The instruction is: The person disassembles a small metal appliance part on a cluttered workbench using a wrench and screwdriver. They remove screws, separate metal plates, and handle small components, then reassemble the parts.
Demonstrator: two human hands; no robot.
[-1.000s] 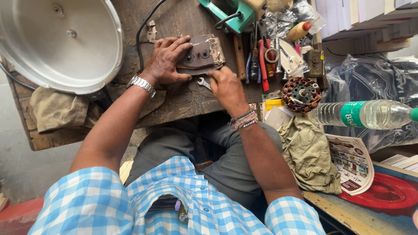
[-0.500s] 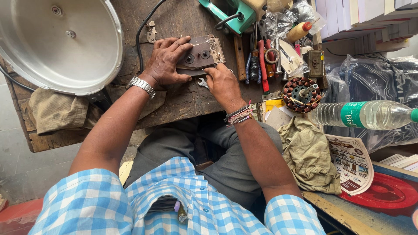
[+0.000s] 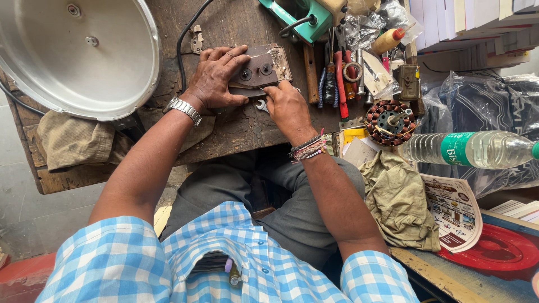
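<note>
Head view shows, since a moment ago, the right hand (image 3: 285, 105) has slid closer to the brown plate (image 3: 261, 70), fingers pinched near a small spanner (image 3: 261, 105); whether it grips it I cannot tell. Left hand (image 3: 218, 77) presses the plate flat at upper centre on the worn wooden bench (image 3: 236, 132). Farther up, a metal bowl (image 3: 78, 53) sits upper left.

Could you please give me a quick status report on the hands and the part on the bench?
Left hand pressing brown plate flat on bench. Right hand at its near edge, over small spanner. Grip unclear. Tools lie just right.
</note>
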